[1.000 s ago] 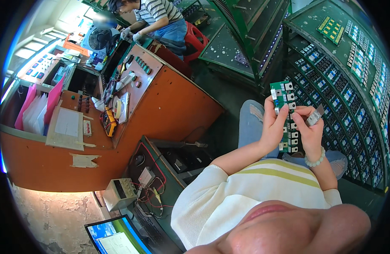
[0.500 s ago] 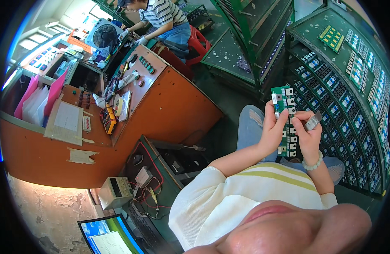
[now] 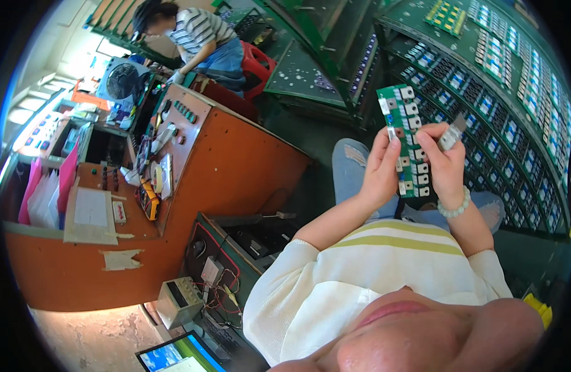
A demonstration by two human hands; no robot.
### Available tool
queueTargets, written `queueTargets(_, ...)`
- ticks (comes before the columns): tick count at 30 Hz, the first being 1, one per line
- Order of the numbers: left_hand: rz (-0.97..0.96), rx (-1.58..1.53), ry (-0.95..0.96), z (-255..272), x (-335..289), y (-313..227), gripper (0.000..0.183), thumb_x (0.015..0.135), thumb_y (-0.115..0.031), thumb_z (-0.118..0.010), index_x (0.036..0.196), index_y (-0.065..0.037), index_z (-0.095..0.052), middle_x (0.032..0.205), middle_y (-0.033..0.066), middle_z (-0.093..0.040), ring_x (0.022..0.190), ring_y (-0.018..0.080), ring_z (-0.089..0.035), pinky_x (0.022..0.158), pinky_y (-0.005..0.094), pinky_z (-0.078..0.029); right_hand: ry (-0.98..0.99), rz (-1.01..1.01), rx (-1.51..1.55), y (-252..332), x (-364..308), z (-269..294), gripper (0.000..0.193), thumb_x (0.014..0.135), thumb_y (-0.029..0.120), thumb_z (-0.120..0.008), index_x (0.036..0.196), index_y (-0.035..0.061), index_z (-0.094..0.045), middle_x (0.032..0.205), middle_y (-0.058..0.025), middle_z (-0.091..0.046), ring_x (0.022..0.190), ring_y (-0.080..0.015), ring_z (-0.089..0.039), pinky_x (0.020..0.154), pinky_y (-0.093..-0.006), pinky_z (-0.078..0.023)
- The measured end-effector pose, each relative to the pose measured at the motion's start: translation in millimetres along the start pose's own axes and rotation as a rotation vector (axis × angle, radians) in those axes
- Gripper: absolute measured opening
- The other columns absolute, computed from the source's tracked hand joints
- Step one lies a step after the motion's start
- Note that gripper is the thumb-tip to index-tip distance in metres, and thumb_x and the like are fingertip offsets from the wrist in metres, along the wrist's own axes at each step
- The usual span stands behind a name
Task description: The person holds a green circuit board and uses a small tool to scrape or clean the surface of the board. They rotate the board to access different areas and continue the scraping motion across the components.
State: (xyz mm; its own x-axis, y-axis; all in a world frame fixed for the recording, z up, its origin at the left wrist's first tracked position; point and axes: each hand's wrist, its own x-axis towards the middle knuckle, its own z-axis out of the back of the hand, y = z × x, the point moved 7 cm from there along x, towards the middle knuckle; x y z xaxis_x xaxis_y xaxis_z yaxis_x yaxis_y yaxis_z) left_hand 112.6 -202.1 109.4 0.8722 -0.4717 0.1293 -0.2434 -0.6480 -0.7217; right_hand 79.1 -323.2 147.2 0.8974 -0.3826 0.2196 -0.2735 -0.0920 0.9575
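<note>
In front of my lap a long green circuit board [image 3: 407, 137] stands nearly upright, with several white, square-faced parts along its right edge. My left hand [image 3: 381, 166] is closed on its left side, thumb across the front. My right hand [image 3: 445, 166] is closed too, its thumb and fingertips at the board's right edge. Tucked in the right hand's fingers is a small silver-grey piece [image 3: 449, 137] with a flat dark tip; its exact kind cannot be made out. The right fingertips partly hide the middle of the board.
On my right stands a green rack [image 3: 465, 53] filled with rows of circuit boards. An orange-brown bench [image 3: 248, 161] with tools and wires stretches left. Below it are a power supply [image 3: 179, 301] and a monitor [image 3: 180, 356]. A co-worker [image 3: 205, 43] sits at the far left.
The view has shifted, so the rack, bench and co-worker appear moved. Both hands still hold the board, which appears higher and further left in the picture. The silver-grey piece remains in my right hand.
</note>
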Motion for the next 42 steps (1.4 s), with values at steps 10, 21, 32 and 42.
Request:
queueTargets(10,0.116,0.133,0.101,-18.0,-1.0,4.3,0.036,0.1,-0.027,-0.034,0.129,-0.004,-0.038,0.123,0.0096,-0.051,0.115,0.019,-0.05,0.096,0.0365,-0.04,-0.059,-0.007,0.081,-3.0,5.2,15.1,0.01,0.085,0.01,-0.066,0.087,0.0008,-0.063,0.079,-0.0025,-0.064,0.069,-0.0056,-0.057,0.062,-0.0204,-0.045)
queueTargets(21,0.086,0.22,-0.063,-18.2,2.8,-0.5,0.034,0.099,-0.026,-0.031,0.12,-0.003,-0.043,0.107,0.013,-0.06,0.091,0.0195,-0.062,0.074,0.0307,-0.052,0.068,-0.155,0.191,-0.5,3.2,12.5,0.021,0.095,0.017,-0.052,0.104,-0.0002,-0.062,0.059,0.0074,-0.043,0.05,-0.0001,-0.032,0.046,-0.0162,-0.028)
queueTargets(32,0.113,0.207,-0.145,-12.7,1.6,-6.9,0.036,0.098,-0.029,-0.025,0.113,-0.001,-0.041,0.094,0.0167,-0.062,0.077,0.0244,-0.065,0.064,0.0382,-0.058,0.16,-0.066,0.009,-1.7,-7.0,9.2,0.016,0.091,0.01,-0.058,0.102,0.0002,-0.065,0.077,-0.0008,-0.062,0.066,-0.0032,-0.055,0.054,-0.0185,-0.047)
queueTargets(42,0.158,0.259,-0.158,-11.5,-1.4,-10.7,0.043,0.098,-0.037,-0.026,0.106,-0.001,-0.047,0.073,0.0147,-0.062,0.055,0.0229,-0.062,0.051,0.0321,-0.054,0.215,0.023,0.074,3.6,-9.0,-0.7,0.016,0.09,0.003,-0.056,0.104,-0.0021,-0.062,0.087,-0.0045,-0.06,0.064,-0.0062,-0.054,0.054,-0.0196,-0.045)
